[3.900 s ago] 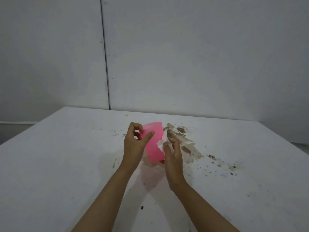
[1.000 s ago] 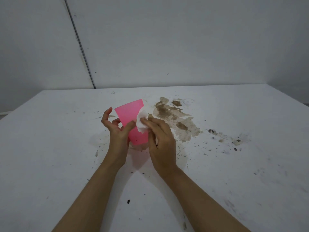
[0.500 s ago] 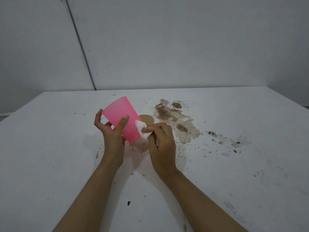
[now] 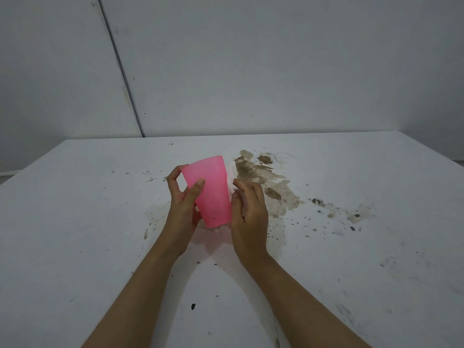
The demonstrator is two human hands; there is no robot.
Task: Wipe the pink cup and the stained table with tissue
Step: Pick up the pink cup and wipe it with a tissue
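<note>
The pink cup (image 4: 212, 192) is held just above the white table (image 4: 75, 222), mouth up and tilted slightly left. My left hand (image 4: 183, 204) grips its left side, thumb across the front. My right hand (image 4: 248, 212) presses a crumpled white tissue (image 4: 231, 180) against the cup's right wall; most of the tissue is hidden behind the cup and my fingers. A brown stain (image 4: 266, 182) spreads over the table just right of the cup.
Smaller dark specks and smears (image 4: 351, 214) trail off to the right of the stain, and a few spots (image 4: 192, 306) lie near my forearms. A grey wall (image 4: 251, 71) stands right behind the table's far edge.
The cup has swung from leaning left to nearly upright. My right hand with the tissue has slid from the cup's lower right side up along its right wall.
</note>
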